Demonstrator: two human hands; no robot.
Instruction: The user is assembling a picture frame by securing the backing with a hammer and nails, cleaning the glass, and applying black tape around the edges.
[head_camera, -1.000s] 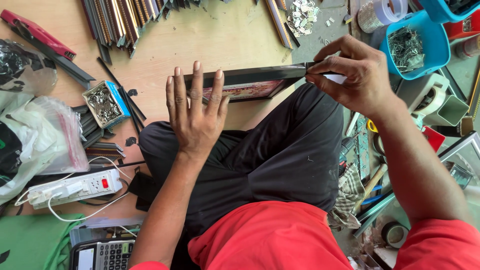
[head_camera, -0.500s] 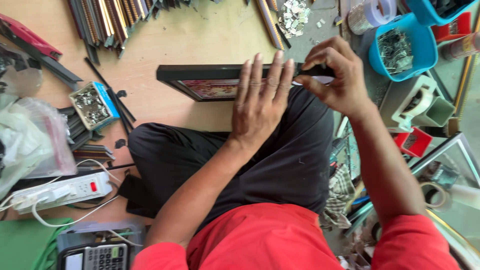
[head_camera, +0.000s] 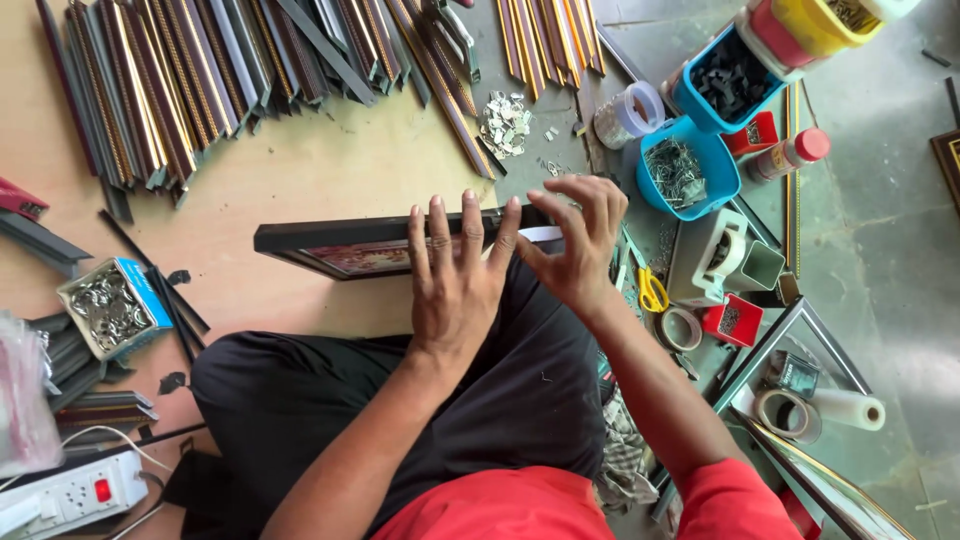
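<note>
While the left hand (head_camera: 455, 285) lies flat with its fingers spread and released, palm down, it presses on the near face of a dark picture frame (head_camera: 330, 245), gripping nothing. The frame stands on edge across the person's lap, its long side running left to right, so most of it stretches out to the left of that hand and a colourful print shows on its lower face. The right hand (head_camera: 580, 245) meets the frame's right end, thumb and fingers curled and pinching a thin pale strip (head_camera: 540, 234) (tape or paper, I cannot tell which) against the frame's top edge. The two hands sit just beside each other, thumbs nearly touching, above the black trousers (head_camera: 400, 400).

Further out, a heap of frame mouldings (head_camera: 200, 60) fans across the wooden floor (head_camera: 330, 160) beyond the frame, with a small pile of metal bits (head_camera: 505, 122) near its right side. To the right of the right hand stand a blue tub of staples (head_camera: 690, 170), another blue tub of dark pieces (head_camera: 730, 85), yellow-handled scissors (head_camera: 652, 292) and rolls of tape (head_camera: 683, 328). To the left lie a box of metal hangers (head_camera: 105, 305) and a white power strip (head_camera: 70, 495).
</note>
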